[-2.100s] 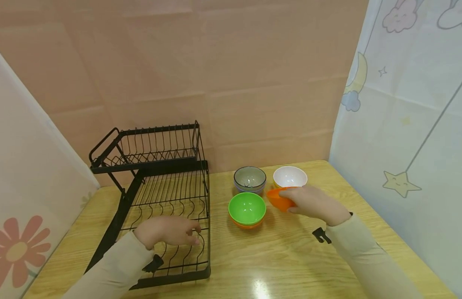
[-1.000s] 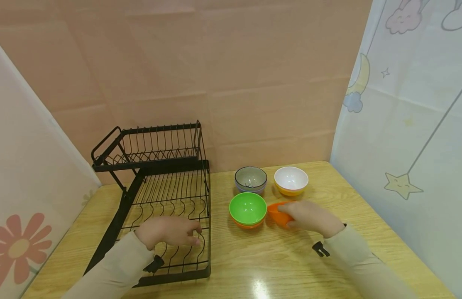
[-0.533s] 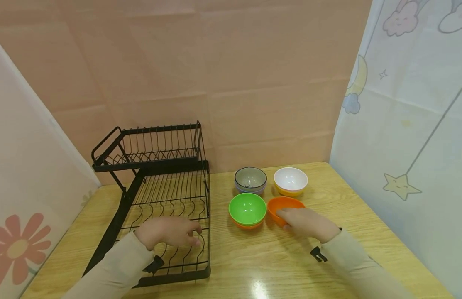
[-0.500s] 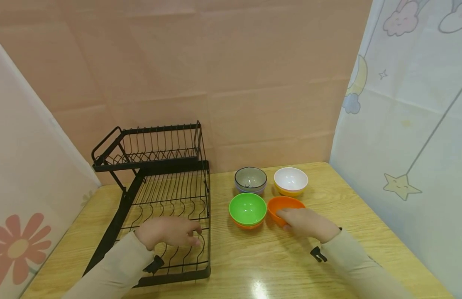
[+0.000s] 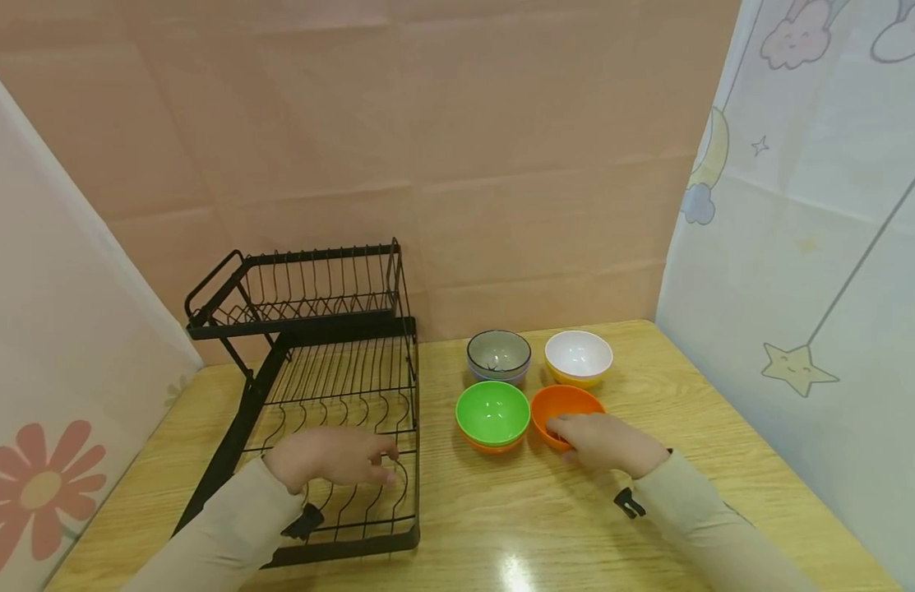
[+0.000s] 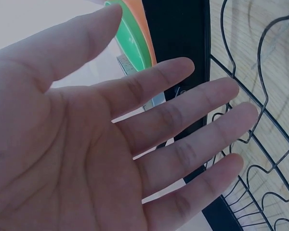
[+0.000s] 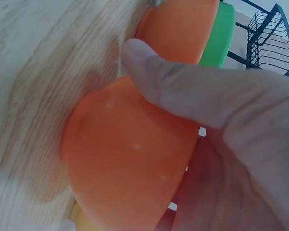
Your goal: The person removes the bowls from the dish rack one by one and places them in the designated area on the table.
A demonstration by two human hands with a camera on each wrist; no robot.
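My right hand holds an orange bowl by its near side, thumb outside and fingers over the rim. The bowl sits upright on the table, close beside a green bowl nested in another orange bowl. In the right wrist view the held bowl shows its smooth outer wall, the thumb lying along it. Over the lower tier of a black dish rack hovers my left hand, holding nothing. The left wrist view shows its palm with the fingers spread and nearly straight.
Behind the green bowl stands a grey bowl in a purple one. To its right, a white bowl sits in a yellow one. The rack's upper tier rises at the back left. Fabric walls enclose the wooden table.
The orange bowl in my right hand has come down and towards me from in front of the white bowl, turning from tilted to upright on the table. My left hand has stayed put.
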